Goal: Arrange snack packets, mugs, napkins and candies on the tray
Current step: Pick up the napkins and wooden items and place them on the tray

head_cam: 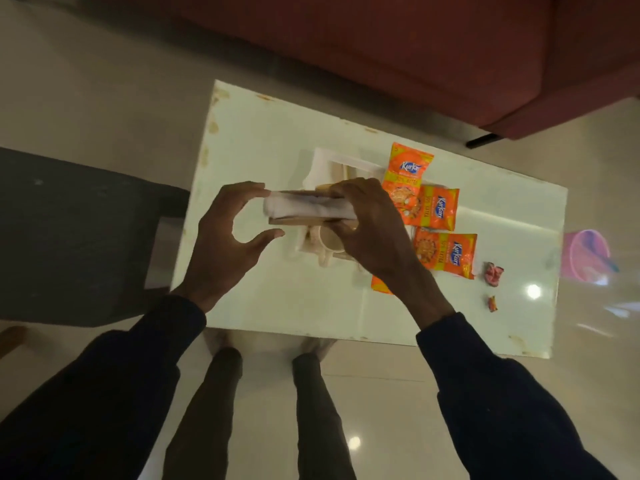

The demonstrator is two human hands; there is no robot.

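My right hand grips a bundle of white napkins with a brown board under it, held above the white table. My left hand is at the bundle's left end, fingertips touching it, thumb apart below. Beneath the bundle stand pale mugs, partly hidden, and a wooden tray with white cloth lies behind. Three orange snack packets lie to the right, a further one peeks from under my wrist. Two red candies lie at the right.
A red sofa runs behind the table. A dark grey seat stands to the left. A pink round object lies on the floor past the table's right edge. My legs stand at the near edge.
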